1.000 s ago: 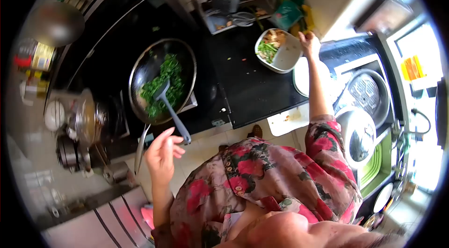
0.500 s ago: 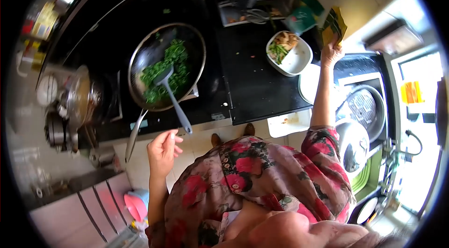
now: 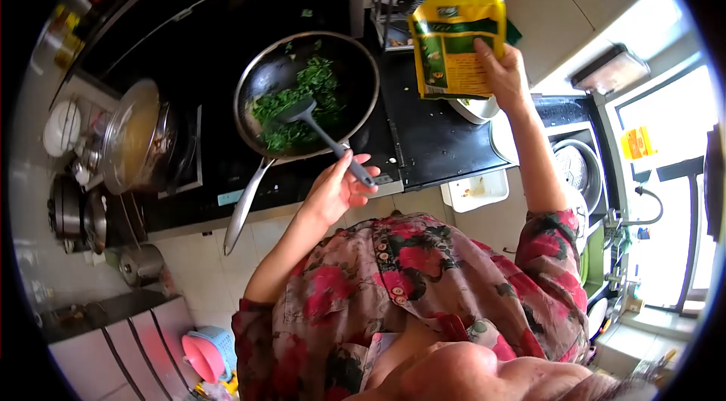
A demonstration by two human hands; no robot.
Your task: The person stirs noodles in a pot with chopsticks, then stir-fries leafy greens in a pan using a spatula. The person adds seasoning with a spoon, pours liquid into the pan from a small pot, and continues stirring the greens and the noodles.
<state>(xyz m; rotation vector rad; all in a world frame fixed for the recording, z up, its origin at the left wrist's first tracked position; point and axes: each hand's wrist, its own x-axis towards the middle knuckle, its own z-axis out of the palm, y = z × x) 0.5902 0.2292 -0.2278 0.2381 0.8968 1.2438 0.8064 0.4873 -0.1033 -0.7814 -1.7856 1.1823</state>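
My right hand grips a yellow and green packet by its right edge and holds it up over the counter. The thumb lies across the printed face. My left hand is open, palm up with fingers apart, right at the handle end of a grey spatula. Whether its fingers touch the handle I cannot tell. The spatula's head rests on chopped green leaves in a dark wok. The wok's metal handle points toward me.
Partly behind the packet is a white dish. A wire rack with knives stands at the back. To the left is a glass-lidded pot; at right, a sink with a pan. A white tray juts out below the counter edge.
The packet has moved left and toward me from the far right, in my right hand. My left hand has come up and right to the spatula handle. The view has shifted.
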